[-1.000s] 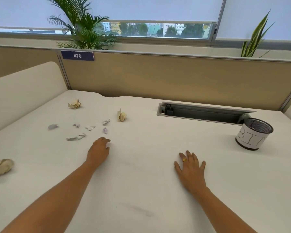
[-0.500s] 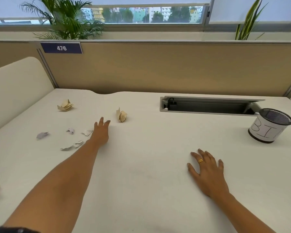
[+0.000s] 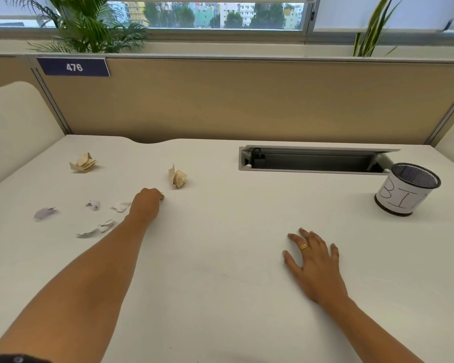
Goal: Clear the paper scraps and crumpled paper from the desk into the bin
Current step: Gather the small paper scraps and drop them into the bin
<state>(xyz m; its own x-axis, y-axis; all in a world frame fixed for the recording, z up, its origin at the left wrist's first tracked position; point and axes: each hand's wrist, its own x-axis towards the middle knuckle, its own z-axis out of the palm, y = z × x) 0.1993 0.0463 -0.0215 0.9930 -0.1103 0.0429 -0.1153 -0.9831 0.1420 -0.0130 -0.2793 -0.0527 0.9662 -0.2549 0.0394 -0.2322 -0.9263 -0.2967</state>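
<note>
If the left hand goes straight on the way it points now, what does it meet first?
Most likely the nearer crumpled paper, lying just beyond the left hand; depth is somewhat unclear.

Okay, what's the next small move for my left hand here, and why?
Probably lift the left hand off the white desk. Its curled fingers seem to pinch a small pale paper scrap, and the black mesh cup labelled BIN stands far off to the right, so the scrap has to be carried across.
</note>
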